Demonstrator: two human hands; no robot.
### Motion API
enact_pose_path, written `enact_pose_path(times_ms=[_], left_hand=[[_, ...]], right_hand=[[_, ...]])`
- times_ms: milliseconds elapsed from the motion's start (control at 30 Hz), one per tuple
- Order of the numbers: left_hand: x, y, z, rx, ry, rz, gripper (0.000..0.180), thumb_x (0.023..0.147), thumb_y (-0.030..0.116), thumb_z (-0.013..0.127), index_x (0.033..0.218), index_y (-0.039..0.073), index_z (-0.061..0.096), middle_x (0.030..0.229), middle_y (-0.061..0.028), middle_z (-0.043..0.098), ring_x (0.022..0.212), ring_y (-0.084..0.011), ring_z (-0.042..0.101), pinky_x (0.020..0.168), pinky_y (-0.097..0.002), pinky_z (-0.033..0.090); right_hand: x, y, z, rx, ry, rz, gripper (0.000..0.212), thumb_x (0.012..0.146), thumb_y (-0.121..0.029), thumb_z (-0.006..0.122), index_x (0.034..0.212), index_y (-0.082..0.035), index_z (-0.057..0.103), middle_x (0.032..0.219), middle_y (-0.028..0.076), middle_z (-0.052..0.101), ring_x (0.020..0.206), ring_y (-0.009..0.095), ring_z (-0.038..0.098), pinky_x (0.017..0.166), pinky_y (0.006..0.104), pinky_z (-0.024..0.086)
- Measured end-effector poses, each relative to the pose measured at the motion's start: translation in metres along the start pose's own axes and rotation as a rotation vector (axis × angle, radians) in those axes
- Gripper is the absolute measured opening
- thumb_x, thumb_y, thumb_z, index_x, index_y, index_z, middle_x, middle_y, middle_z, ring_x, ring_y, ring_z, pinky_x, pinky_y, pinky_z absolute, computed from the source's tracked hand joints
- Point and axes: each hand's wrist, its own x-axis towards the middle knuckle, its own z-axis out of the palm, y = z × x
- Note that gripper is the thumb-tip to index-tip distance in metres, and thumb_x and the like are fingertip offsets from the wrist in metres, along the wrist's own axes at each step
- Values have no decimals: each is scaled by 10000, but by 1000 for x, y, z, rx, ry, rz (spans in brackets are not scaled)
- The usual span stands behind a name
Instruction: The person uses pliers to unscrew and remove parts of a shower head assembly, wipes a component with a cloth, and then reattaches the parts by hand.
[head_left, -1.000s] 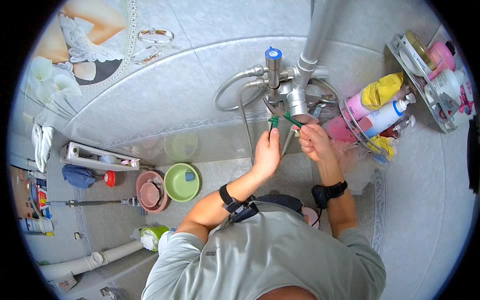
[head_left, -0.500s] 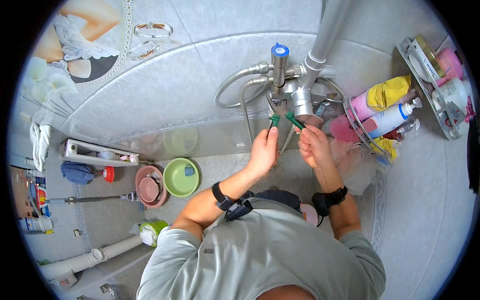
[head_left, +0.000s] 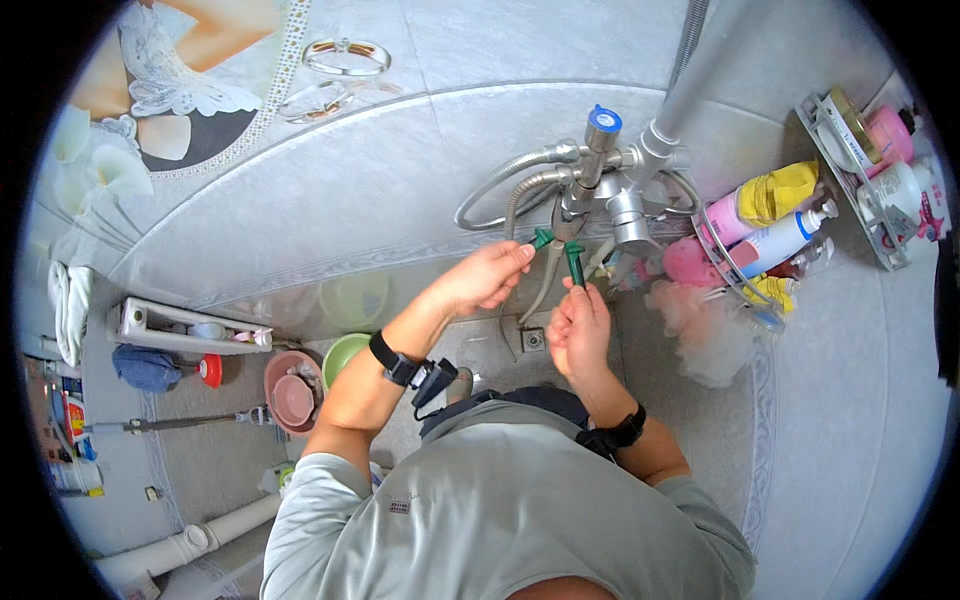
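A pair of pliers with green handles point(head_left: 575, 262) has its jaws up at the lower end of a chrome valve fitting point(head_left: 592, 170) topped with a blue cap point(head_left: 604, 119). My left hand point(head_left: 488, 274) pinches the end of the left handle between thumb and fingers. Around the end of the right handle, the fingers of my right hand point(head_left: 581, 328) are closed. The handles stand spread apart. Whether the jaws bite on the fitting is hard to make out. Braided metal hoses point(head_left: 490, 192) loop from the fitting, and a chrome shower mixer point(head_left: 628, 210) is beside it.
On the right, a wire corner rack point(head_left: 735, 265) holds bottles, with another shelf point(head_left: 865, 185) above. Pink and white bath puffs point(head_left: 715, 340) hang below. A floor drain point(head_left: 533, 340) lies under the fitting. Pink basins point(head_left: 292, 398) and a green basin point(head_left: 343, 356) stand left.
The pliers have come up against the lower end of the fitting. My left hand has swung outward to the left, and my right hand sits lower on its handle. The view has shifted.
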Motion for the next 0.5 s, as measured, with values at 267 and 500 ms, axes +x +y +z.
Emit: enact_pose_path(times_ms=[267,500], left_hand=[[20,34,-56,492,-73,88,448,933,454,491,853,29,610,608,18,467,510,-90,418,436,-272,333],[16,26,-53,776,62,425,444,928,415,522,870,-13,621,673,-92,558,627,-176,503,586,-346,416]], right_hand=[[-1,46,55,111,23,-98,128,976,-196,417,1076,-115,412,669,-36,367,498,59,341,405,213,274],[-5,39,43,-64,30,-92,193,989,-224,412,1136,-100,393,699,-24,371,550,64,370,424,219,315]])
